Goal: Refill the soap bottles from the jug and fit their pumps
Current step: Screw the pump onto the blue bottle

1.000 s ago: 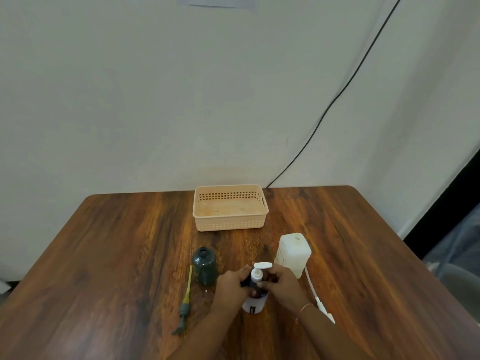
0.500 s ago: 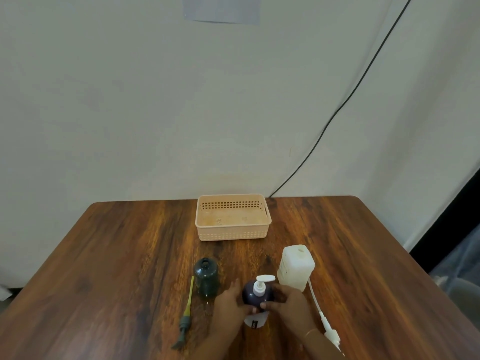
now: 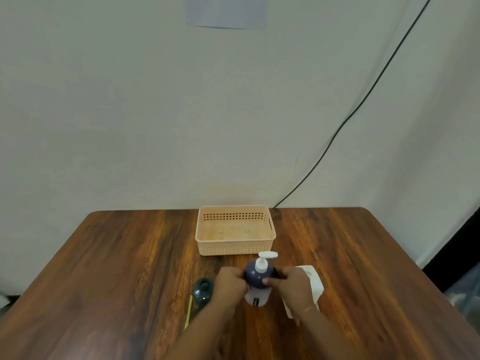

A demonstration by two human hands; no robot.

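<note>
Dark purple round-shouldered plastic bottle (image 3: 255, 279) with a white pump (image 3: 262, 262) fitted is upright over the glossy wood-grain worktop (image 3: 130, 255), near the perforated peach plastic basket (image 3: 235, 249). Left hand (image 3: 230, 284) and right hand (image 3: 294, 283) each have their grip clamped on its sides. Its pale lower label bears a small dark mark, unreadable; the squarish white plastic jug (image 3: 316, 280) is just to its right.

Left hand (image 3: 230, 283) and left forearm (image 3: 192, 331): bare along the whole visible length, down to the lower edge of the frame. Right hand (image 3: 294, 284) and right forearm (image 3: 335, 336): likewise bare. Bracelet (image 3: 308, 309): thin, pale band circling the right wrist. Blur softens the fingers; finer marks cannot be told.
</note>
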